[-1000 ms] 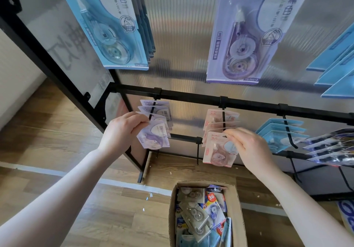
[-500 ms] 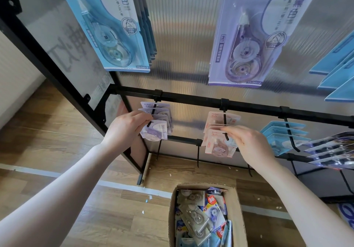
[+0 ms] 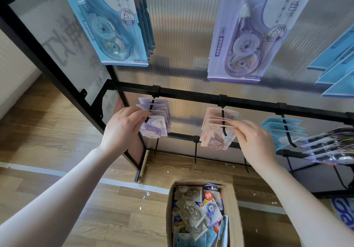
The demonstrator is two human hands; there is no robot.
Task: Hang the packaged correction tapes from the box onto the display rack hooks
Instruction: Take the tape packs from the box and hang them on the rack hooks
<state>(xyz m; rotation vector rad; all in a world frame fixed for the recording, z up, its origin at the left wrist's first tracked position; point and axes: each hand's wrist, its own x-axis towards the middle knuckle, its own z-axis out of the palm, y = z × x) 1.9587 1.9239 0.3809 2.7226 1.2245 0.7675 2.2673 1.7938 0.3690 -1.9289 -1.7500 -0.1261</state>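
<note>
Two hands up at the display rack (image 3: 191,95): left hand (image 3: 122,130) pinching the front purple correction tape pack (image 3: 155,126) on the left hook (image 3: 150,110), right hand (image 3: 254,141) with fingertips pinched on the front pink correction tape pack (image 3: 214,135) on the middle hook (image 3: 223,122). Both packs threaded on their hooks, in front of matching ones. Below, between the forearms, open cardboard box (image 3: 232,208) on the wooden floor (image 3: 47,132), holding more packaged tapes (image 3: 195,212).

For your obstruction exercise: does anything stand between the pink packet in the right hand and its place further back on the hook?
Nothing foreign. The right hand pinches the front pink packet, already threaded on the hook; only earlier-hung pink packets sit behind it.
</note>
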